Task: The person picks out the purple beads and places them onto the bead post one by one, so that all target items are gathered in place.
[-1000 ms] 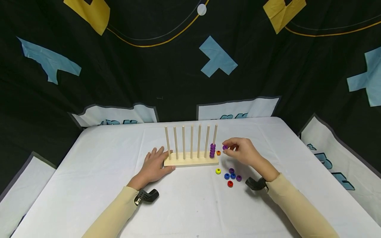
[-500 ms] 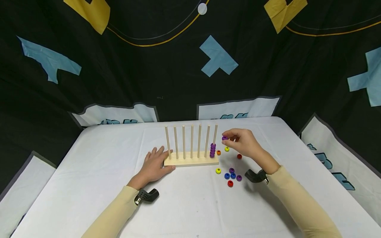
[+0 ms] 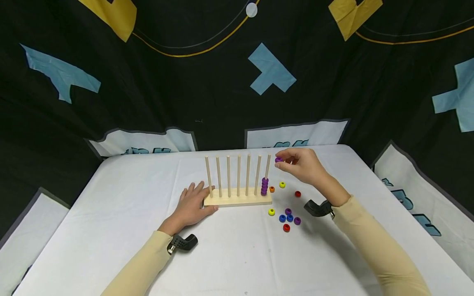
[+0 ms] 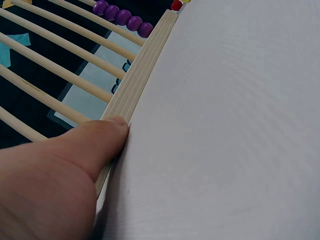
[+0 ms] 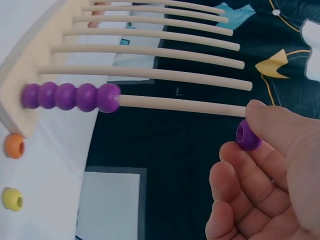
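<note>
A wooden peg stand has several upright rods, and several purple beads are stacked on its rightmost rod. My left hand holds the stand's left end, thumb along the front edge and index finger behind; the other fingers spread over the cloth. In the left wrist view the thumb lies against the base. Thumb and fingertips of my right hand pinch a purple bead, its hole showing in the right wrist view. That bead is just right of the rightmost rod's tip, off the rod.
Loose beads lie right of the stand: an orange bead by its end, yellow beads, red beads, blue beads and purple beads. White cloth covers the table. A black curtain hangs behind.
My right hand has risen with the purple bead from beside the stack to the height of the rod's tip, uncovering a yellow and a red bead. The left hand stays put.
</note>
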{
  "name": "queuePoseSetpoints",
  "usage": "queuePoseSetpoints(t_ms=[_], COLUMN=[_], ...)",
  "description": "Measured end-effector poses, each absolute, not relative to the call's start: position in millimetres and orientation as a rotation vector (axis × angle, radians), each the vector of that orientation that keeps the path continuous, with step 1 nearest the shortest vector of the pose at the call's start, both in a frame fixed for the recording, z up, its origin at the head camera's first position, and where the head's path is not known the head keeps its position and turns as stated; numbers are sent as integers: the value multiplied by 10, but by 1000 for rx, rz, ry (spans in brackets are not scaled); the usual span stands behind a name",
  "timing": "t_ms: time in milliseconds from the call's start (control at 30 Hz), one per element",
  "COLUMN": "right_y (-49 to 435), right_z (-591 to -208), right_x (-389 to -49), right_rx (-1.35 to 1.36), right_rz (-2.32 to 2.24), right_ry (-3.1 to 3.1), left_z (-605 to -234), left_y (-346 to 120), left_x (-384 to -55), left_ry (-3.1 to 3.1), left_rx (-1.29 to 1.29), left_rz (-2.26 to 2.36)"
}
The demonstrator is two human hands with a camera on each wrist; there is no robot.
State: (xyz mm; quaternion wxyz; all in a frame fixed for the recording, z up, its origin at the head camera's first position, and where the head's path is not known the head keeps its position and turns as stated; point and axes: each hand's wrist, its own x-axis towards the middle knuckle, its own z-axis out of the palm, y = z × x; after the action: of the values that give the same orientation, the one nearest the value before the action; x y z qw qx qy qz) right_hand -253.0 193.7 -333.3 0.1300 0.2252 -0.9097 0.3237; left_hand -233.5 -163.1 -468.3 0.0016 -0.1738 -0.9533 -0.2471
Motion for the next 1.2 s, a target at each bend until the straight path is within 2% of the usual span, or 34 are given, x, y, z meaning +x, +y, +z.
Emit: queuePoseSetpoints(t_ms=[667,1200], right_y=[1802,1759], right_z=[-3138,-3139], right_x=[-2620,-2646], right_rx=[688,678], right_rz=[939,936], right_ry=[-2595,-2632], left_z=[-4643,-4656], left_y=[-1610,-1623], left_x=[-2316,-2321], left_ry=[-2984,-2984], left_rx=[-544,-539], left_rz=[-760,-782])
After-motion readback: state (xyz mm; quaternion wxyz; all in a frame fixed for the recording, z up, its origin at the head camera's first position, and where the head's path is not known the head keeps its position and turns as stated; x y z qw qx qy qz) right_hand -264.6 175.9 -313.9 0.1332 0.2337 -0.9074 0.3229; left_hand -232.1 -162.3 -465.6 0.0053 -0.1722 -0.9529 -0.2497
